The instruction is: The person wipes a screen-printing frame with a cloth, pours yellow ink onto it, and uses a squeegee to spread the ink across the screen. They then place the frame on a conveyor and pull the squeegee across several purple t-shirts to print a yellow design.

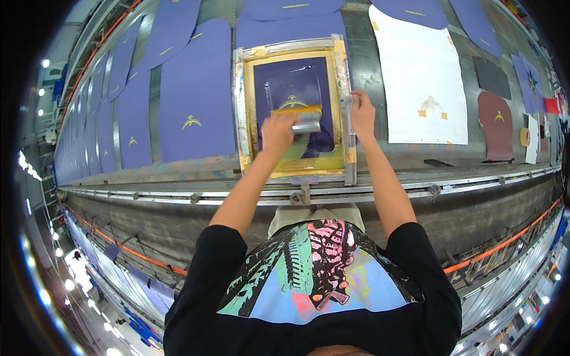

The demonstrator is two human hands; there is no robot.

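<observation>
The left hand clutched one squeegee inside one screen frame; the right hand (fingers bent, grip unclear) touched the frame's right edge.

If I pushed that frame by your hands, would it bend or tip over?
It probably wouldn't bend: the frame has straight, chunky-looking sides. It likely wouldn't tip, because it lies flat. Its mesh might feel slippery, since it looks shiny.
</observation>
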